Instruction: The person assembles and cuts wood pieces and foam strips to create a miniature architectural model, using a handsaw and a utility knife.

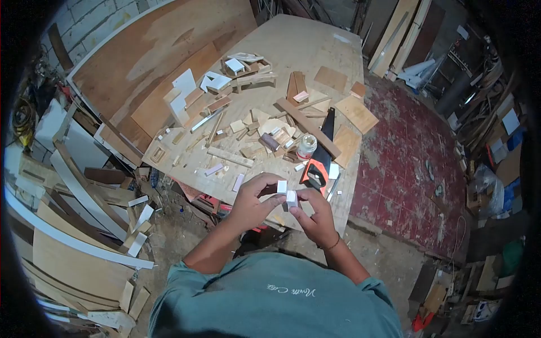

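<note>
Close together over the near edge of the workbench, my hands each pinch a small white block. My left hand [256, 203] has its thumb and fingers closed on one white block [282, 186]. In my right hand [316, 217], a second white block [291, 199] is gripped between thumb and fingers, slightly lower and right beside the first. Just beyond my right hand lies a handsaw [315, 173] with an orange and black handle. A glass jar [306, 147] with a white and red label stands next to its blade.
Wood offcuts [253, 125] and small wooden assemblies [256, 79] cover much of the workbench [276, 39]. A long brown strip [309, 127] crosses near the saw. Large boards [163, 56] lean along the left side. Curved panels [79, 236] stand at lower left, beside a red floor [406, 163] on the right.
</note>
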Demonstrator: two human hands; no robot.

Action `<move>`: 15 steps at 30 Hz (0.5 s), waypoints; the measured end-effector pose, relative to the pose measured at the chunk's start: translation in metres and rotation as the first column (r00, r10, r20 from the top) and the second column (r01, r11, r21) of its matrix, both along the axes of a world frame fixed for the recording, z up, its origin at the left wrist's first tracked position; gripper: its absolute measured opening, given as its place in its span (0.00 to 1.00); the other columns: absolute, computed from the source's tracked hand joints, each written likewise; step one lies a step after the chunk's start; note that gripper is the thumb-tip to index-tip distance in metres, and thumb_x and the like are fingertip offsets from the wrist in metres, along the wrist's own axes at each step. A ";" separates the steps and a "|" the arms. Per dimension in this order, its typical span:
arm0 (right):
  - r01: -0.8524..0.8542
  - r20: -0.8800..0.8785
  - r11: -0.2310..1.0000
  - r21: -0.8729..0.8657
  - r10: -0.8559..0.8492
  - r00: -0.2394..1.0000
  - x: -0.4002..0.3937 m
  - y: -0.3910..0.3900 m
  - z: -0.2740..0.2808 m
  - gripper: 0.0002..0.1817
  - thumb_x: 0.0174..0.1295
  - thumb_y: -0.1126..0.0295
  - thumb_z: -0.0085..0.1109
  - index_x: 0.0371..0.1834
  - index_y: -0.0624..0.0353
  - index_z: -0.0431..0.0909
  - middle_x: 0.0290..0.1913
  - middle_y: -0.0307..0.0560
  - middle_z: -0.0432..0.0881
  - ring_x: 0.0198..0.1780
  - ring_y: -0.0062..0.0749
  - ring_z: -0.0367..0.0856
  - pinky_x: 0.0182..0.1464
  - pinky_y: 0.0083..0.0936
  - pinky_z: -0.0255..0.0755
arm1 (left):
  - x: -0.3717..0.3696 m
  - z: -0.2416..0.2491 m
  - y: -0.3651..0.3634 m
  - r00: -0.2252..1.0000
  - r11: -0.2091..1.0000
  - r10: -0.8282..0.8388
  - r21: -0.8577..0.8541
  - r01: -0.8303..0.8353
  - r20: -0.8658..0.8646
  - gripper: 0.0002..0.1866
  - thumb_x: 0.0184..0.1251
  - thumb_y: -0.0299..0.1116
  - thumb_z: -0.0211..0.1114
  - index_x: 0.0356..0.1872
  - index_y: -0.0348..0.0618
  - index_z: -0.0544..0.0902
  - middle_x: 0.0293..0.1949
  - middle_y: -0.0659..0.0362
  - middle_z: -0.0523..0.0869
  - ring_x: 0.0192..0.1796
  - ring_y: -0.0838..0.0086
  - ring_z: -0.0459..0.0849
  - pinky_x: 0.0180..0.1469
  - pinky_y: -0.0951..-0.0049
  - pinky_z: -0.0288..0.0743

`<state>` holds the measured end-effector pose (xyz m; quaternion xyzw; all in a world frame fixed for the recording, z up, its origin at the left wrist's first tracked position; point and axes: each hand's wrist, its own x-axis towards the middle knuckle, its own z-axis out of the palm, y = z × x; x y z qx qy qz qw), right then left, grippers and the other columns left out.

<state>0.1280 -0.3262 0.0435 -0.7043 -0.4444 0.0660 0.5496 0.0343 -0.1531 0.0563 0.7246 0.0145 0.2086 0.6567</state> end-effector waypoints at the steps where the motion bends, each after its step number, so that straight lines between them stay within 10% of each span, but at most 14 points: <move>1: -0.013 0.015 1.000 -0.011 0.014 1.000 -0.001 0.012 0.002 0.15 0.56 0.70 0.66 0.46 0.63 0.78 0.40 0.52 0.80 0.42 0.41 0.80 0.48 0.31 0.73 | 0.000 0.000 0.011 0.999 0.998 -0.042 0.056 0.042 -0.001 0.17 0.60 0.18 0.65 0.51 0.35 0.77 0.48 0.55 0.80 0.51 0.74 0.81 0.55 0.72 0.76; 15: 0.053 0.068 0.995 0.085 -0.059 0.996 -0.003 0.164 0.005 0.18 0.54 0.75 0.68 0.48 0.64 0.78 0.40 0.53 0.80 0.41 0.43 0.80 0.45 0.30 0.73 | 0.006 -0.005 0.165 0.982 0.981 -0.187 -0.053 0.188 0.033 0.17 0.59 0.18 0.67 0.50 0.33 0.78 0.46 0.53 0.81 0.50 0.72 0.83 0.55 0.71 0.79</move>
